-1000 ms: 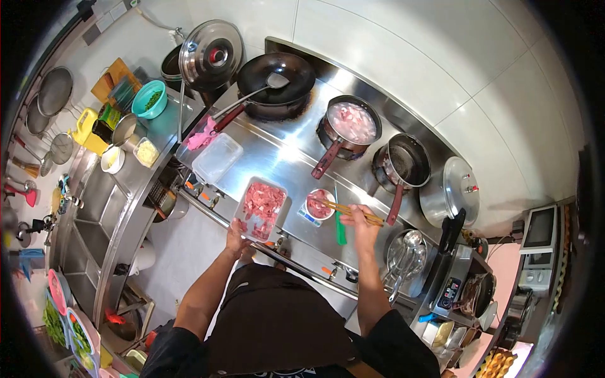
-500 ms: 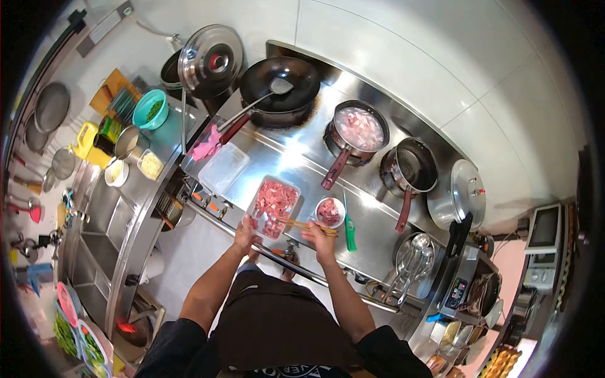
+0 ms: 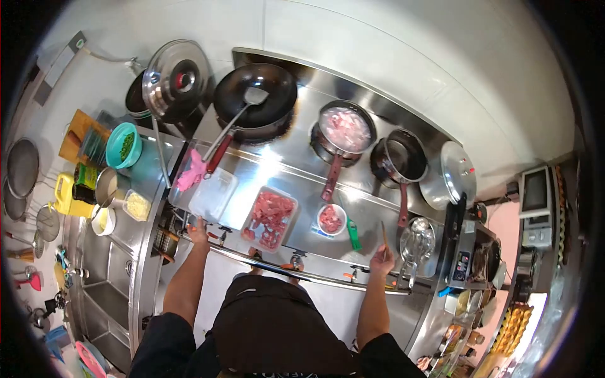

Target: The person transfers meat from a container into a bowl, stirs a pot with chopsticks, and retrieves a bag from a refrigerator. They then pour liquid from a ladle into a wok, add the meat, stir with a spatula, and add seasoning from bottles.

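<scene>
On the steel counter lies a clear tray of raw meat (image 3: pixel 272 217), with a small white bowl of meat (image 3: pixel 331 220) to its right. My left hand (image 3: pixel 198 233) is at the counter's front edge, touching or close to the near corner of a translucent lid (image 3: pixel 214 193); its finger posture is too small to make out. Right of the green lighter (image 3: pixel 354 235), my right hand (image 3: pixel 382 259) is closed around the chopsticks (image 3: pixel 384 233), which point away from me.
A wok (image 3: pixel 255 94) with a ladle, a pan of meat in liquid (image 3: pixel 345 129) and a dark pot (image 3: pixel 403 155) stand at the back. Metal utensils (image 3: pixel 417 242) lie at the right; sinks (image 3: pixel 107 271) are at the left.
My left hand has moved left, away from the meat tray to the lid. My right hand has moved right with the chopsticks, away from the bowl. The camera view has shifted.
</scene>
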{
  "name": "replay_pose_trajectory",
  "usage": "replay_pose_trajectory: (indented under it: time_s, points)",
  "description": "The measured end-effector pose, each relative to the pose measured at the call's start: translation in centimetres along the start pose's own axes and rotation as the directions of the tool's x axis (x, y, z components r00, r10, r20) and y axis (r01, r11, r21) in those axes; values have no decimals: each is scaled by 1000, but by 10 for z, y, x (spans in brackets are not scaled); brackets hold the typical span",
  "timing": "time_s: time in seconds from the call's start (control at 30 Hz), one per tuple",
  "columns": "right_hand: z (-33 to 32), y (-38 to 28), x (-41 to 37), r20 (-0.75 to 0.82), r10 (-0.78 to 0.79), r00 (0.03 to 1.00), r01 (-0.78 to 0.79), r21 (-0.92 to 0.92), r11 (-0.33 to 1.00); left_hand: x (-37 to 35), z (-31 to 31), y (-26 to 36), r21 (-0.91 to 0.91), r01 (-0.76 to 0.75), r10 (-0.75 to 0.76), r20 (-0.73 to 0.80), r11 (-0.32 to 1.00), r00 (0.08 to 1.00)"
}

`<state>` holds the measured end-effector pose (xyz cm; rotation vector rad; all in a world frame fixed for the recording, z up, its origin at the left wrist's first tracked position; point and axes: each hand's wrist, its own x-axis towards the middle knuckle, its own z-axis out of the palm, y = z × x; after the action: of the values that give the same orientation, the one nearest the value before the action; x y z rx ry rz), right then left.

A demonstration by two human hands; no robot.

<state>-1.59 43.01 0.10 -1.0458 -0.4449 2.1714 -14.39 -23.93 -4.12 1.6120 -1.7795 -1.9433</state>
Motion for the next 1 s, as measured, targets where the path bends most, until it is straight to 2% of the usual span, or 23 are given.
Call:
replay_pose_trajectory:
  time_s: [0.07, 0.1, 0.13, 0.2, 0.3, 0.33, 0.37, 0.4, 0.47, 0.5, 0.53, 0.57, 0.67, 0.7, 0.77, 0.8, 0.87, 0.9, 1.0]
  points:
    - [11, 13, 6, -61, 4, 998, 1, 81, 997, 55, -4, -13, -63, 6, -7, -22, 998, 1000]
    - [11, 18, 9, -100, 4, 995, 9, 122, 992, 34, 0, 11, -67, 30, -30, 9, 997, 1000]
    - [10, 22, 18, -130, 84, 988, -67, 131, 989, 18, 6, 33, -52, 32, -32, 6, 998, 999]
    - [2, 24, 30, -196, 222, 955, -191, 166, 968, 4, 28, 54, -48, 111, -118, -180, 993, 977]
    - [-13, 32, 8, 16, 212, 977, -210, -57, 976, 61, 16, 19, -146, 175, -161, 99, 974, 982]
    - [-14, 37, 3, 101, 221, 970, -207, -130, 970, 38, 20, 35, -180, 183, -183, 16, 967, 983]
    - [6, 42, -31, 68, 166, 984, -148, -210, 966, 40, 13, 33, -175, 237, -202, 193, 956, 960]
    - [20, 46, -59, 126, 190, 974, -161, -210, 964, 47, -1, 28, -161, 287, -214, 361, 944, 908]
    - [39, 63, -108, 100, 248, 964, -199, -348, 916, 44, -17, 24, -238, 349, -202, 481, 906, 853]
    - [52, 77, -146, 107, 211, 972, -139, -462, 876, 40, -21, 25, -267, 387, -197, 537, 883, 820]
    - [53, 92, -161, 167, 290, 942, -121, -638, 760, 30, -24, 29, -280, 404, -189, 569, 871, 801]
    - [82, 102, -199, 182, 367, 912, -128, -724, 678, 14, -28, 34, -294, 420, -179, 596, 858, 783]
    - [111, 163, -254, 250, 593, 765, -69, -884, 462, -23, -29, 27, -291, 430, -127, 687, 855, 716]
    - [123, 183, -265, 203, 683, 702, -66, -936, 345, -35, -26, 20, -264, 409, -102, 723, 874, 683]
    - [130, 224, -281, 302, 701, 646, 52, -934, 354, -64, -13, 7, -225, 394, -87, 768, 891, 635]
    - [137, 235, -286, 301, 660, 688, 135, -947, 291, -83, -6, 4, -210, 401, -98, 776, 892, 623]
    - [153, 246, -293, 316, 566, 761, 285, -948, 146, -138, 5, 21, -107, 269, -106, 736, 957, 669]
    - [154, 247, -291, 319, 513, 796, 310, -945, 106, -158, 8, 32, -52, 201, -104, 716, 978, 691]
    - [144, 245, -275, 343, 335, 878, 358, -933, 17, -171, 9, 45, 225, 58, -205, 714, 973, 670]
